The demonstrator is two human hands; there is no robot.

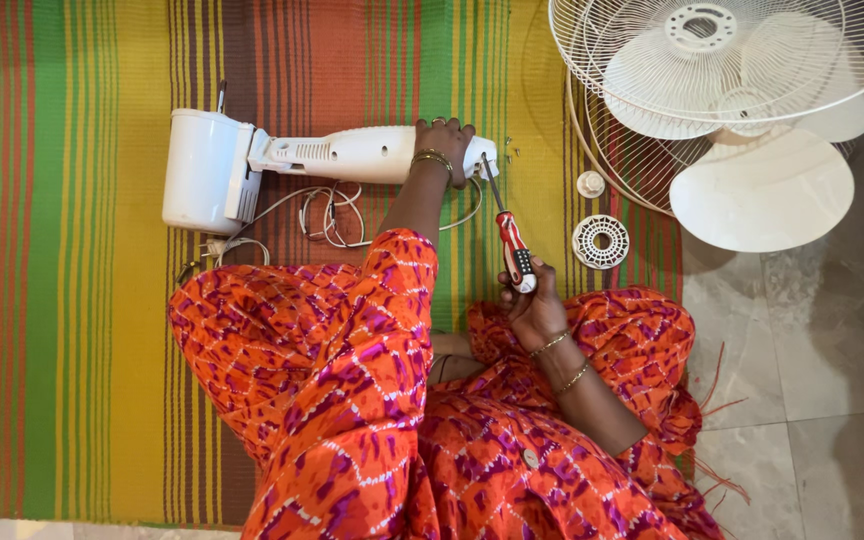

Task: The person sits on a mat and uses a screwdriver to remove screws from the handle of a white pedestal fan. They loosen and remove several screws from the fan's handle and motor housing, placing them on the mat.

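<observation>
The white plastic fan body with its cylindrical motor housing (pixel 252 165) lies on the striped woven mat (pixel 72 300). It looks stiff, smooth and heavier at the motor end, so hold it by the narrow neck. Your left hand (pixel 444 140) is closed over that neck near its right end. Your right hand (pixel 532 305) is wrapped around the red-and-black-handled screwdriver (pixel 508 235), tip at the neck's end.

- White fan motor housing (pixel 282 165) lying on its side across the striped mat (pixel 82 300), drum-shaped end pointing left, slim neck stretching right, loose wires trailing beneath.
- Red-and-black-handled screwdriver (pixel 510 240) slanting upward to the left, metal tip resting at the neck's right end, handle sitting lower right.
</observation>
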